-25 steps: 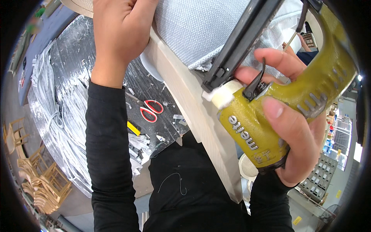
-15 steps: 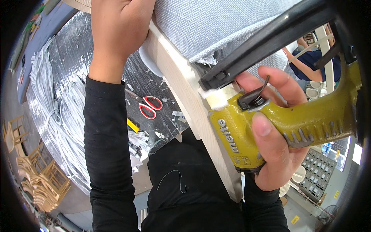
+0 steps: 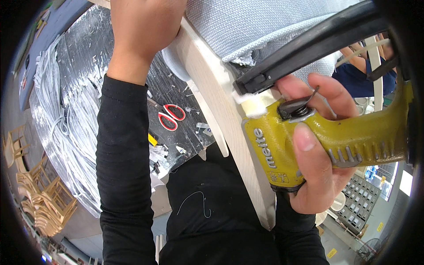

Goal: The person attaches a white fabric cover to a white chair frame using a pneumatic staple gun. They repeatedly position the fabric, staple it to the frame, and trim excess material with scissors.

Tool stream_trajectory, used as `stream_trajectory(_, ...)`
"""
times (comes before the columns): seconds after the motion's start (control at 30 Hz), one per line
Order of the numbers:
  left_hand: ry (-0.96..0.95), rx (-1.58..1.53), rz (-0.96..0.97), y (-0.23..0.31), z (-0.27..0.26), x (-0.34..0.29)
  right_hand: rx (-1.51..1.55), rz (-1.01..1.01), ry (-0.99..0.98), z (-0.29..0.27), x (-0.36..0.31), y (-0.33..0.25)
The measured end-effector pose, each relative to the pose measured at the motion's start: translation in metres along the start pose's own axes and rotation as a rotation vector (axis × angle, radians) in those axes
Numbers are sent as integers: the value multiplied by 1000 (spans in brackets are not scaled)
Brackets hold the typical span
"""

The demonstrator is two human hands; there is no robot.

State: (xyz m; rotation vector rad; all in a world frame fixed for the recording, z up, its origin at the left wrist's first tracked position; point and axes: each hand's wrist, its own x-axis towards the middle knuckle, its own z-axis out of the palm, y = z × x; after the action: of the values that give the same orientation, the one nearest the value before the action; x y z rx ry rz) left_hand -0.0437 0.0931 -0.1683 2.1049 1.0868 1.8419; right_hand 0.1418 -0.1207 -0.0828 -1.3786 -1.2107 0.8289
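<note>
In my right hand (image 3: 316, 145) is a yellow-green staple gun (image 3: 282, 145) with a black magazine, my fingers wrapped around its body. Its nose end, with white padding wound on it, sits at the corner where light grey woven fabric (image 3: 251, 33) meets a pale wooden chair leg (image 3: 229, 119). The fabric's edge is frayed there. Whether the nose touches the wood, I cannot tell. My left hand (image 3: 148, 26) lies against the upper part of the wooden frame, its fingers hidden past the top edge of the view.
Beneath the chair, a black plastic-covered table (image 3: 176, 95) carries red-handled scissors (image 3: 170, 117), a yellow-handled tool (image 3: 152, 140), scraps and a bundle of pale strips (image 3: 59, 110). Stacked wooden chair frames (image 3: 46, 198) stand at the left. A parts cabinet (image 3: 360, 198) and another person (image 3: 360, 79) are at the right.
The chair piece, the staple gun and my left hand have shifted slightly to the right in view. My right hand keeps its grip on the gun.
</note>
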Motion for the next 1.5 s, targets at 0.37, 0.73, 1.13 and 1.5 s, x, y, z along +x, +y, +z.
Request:
stream_trajectory(0.37, -75, -63, -115, 1, -2, 3, 28, 71, 100, 2, -8, -6)
stream_trajectory(0.73, -67, 4, -65, 20, -11, 2, -144, -2, 77, -7, 12, -20)
stream_trajectory(1.13, -81, -32, -31, 21, -10, 5, -137, -2, -10, -5, 13, -16)
stream_trajectory(1.5, -102, -311, -126, 26, -8, 4, -21, -113, -36, -17, 5, 14)
